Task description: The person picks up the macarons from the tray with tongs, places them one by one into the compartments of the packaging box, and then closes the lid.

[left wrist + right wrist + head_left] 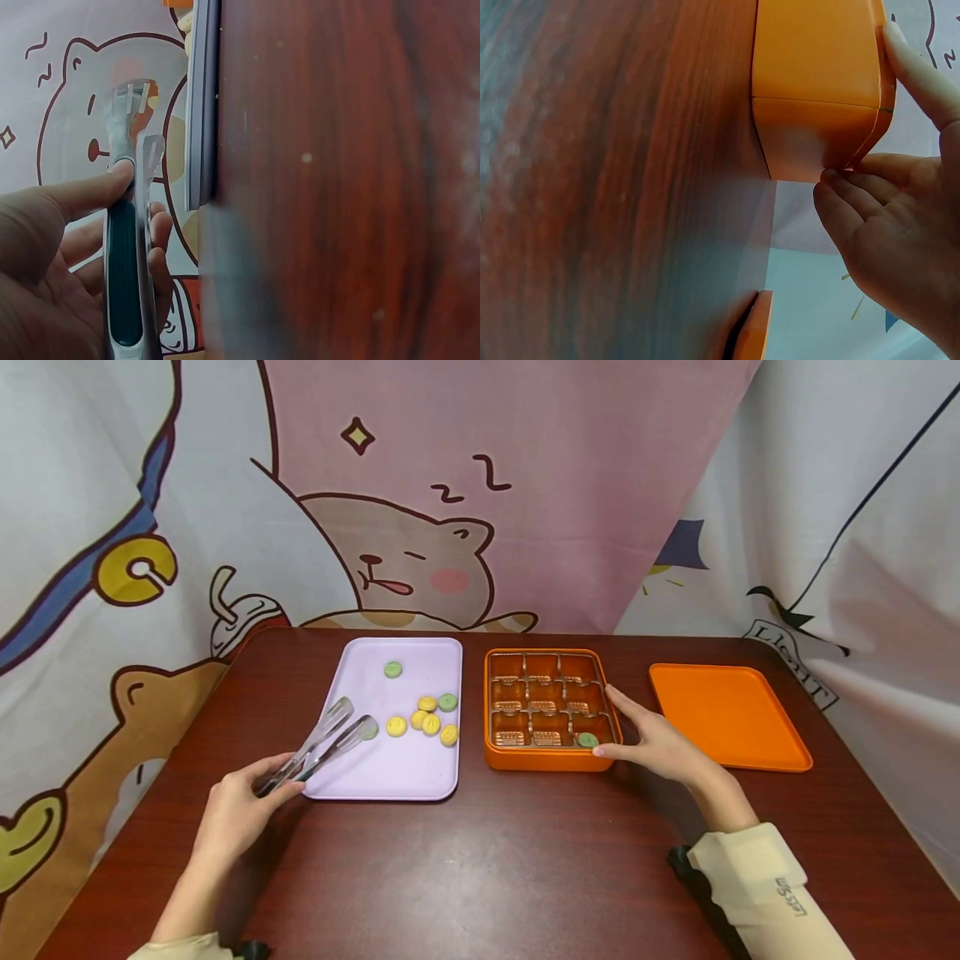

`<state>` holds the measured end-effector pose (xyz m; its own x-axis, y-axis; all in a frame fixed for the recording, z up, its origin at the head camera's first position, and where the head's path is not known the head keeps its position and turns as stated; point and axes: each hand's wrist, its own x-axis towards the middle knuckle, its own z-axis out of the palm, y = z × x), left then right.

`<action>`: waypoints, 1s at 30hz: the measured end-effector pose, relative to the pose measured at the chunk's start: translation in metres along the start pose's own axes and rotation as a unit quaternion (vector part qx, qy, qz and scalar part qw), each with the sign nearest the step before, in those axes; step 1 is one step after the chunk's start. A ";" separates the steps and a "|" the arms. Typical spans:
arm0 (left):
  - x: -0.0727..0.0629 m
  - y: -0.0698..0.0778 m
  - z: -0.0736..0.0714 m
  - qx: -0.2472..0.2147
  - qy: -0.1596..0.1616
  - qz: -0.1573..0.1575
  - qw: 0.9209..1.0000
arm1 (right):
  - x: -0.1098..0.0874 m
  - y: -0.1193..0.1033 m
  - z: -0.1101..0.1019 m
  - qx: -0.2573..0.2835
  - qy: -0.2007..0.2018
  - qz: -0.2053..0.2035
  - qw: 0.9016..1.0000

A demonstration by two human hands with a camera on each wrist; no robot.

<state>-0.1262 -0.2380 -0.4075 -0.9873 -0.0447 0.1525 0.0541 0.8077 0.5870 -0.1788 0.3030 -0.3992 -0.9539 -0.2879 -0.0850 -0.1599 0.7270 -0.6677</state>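
My left hand (238,814) holds clear tongs (124,277) with a dark green handle inlay, thumb on one arm and fingers on the other. The tongs' arms are spread over the lilac tray (405,777), one tip overlapping a green disc (370,730). Several small round yellow discs (396,727) and further green ones lie on that tray. My right hand (663,747) touches the orange box (551,762) at its front right corner, thumb on the front rim, fingers along the right side. Inside, a divided clear insert (542,693) has one green disc (587,740) in its front right compartment.
An orange lid-like tray (731,718) lies flat to the right of the box. The dark red wooden table (450,868) stretches toward me, and a printed cartoon curtain (570,485) hangs behind and around it.
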 end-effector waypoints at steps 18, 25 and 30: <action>0.010 -0.002 0.000 0.046 -0.070 -0.015 0.996 | 0.000 0.001 0.002 -0.004 0.004 0.000 1.000; 0.013 -0.002 0.001 0.067 -0.081 -0.016 0.994 | 0.000 0.001 0.001 -0.006 0.005 0.002 1.000; 0.015 -0.002 0.001 0.076 -0.086 -0.011 0.993 | -0.001 0.000 0.000 -0.010 0.004 0.001 1.000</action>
<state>-0.1413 -0.2397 -0.4075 -0.9996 0.0280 -0.0055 0.0223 0.8878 0.4597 -0.1781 0.3027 -0.3991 -0.9563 -0.2812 -0.0799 -0.1632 0.7402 -0.6523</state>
